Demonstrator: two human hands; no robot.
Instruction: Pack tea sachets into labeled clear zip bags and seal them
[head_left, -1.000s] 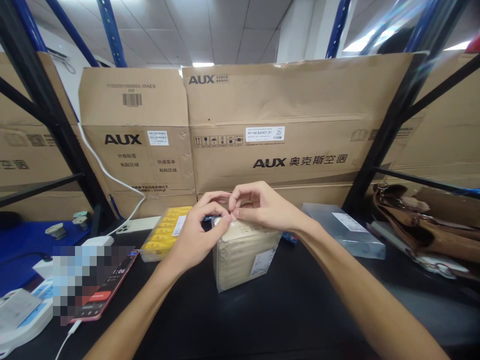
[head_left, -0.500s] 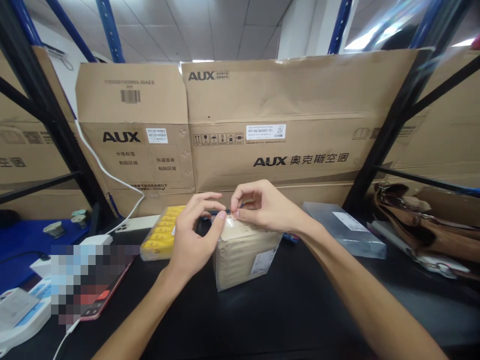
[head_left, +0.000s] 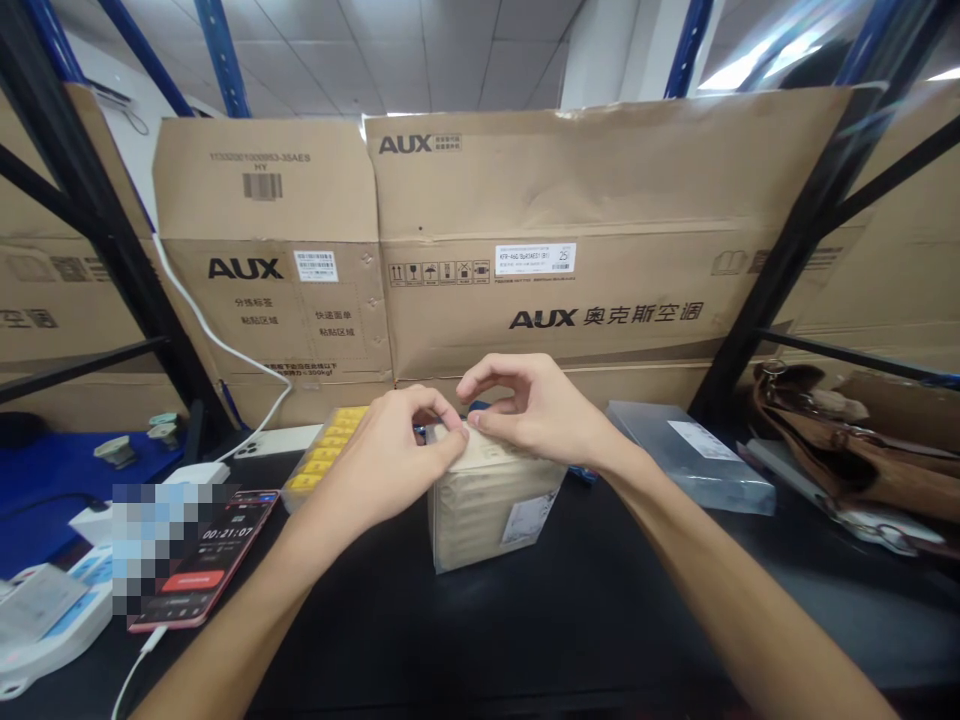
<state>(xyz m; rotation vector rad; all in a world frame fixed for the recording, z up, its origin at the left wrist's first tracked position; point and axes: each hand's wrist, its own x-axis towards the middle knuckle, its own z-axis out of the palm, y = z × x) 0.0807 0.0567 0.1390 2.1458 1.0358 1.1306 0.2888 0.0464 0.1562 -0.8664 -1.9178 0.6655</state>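
A clear plastic box (head_left: 480,515) filled with beige layered items stands on the black table, with a white label on its front. My left hand (head_left: 409,440) is at the box's top left edge, thumb and forefinger pinched together; what they hold, if anything, is too small to tell. Just right of it, my right hand (head_left: 525,405) is over the top, its thumb touching near the left fingertips and its forefinger raised and curved apart from the thumb. The fingers hide part of the box's top edge.
Left of the box lies a clear box of yellow packets (head_left: 322,455). Farther left are a phone (head_left: 214,560) and a white power strip (head_left: 82,605). A translucent box (head_left: 690,465) and a brown bag (head_left: 862,440) lie right. Cardboard (head_left: 600,200) stands behind.
My left hand has turned inward, and its thumb and forefinger have closed together at the box's top. My right forefinger has lifted away from its thumb. The view has shifted slightly.
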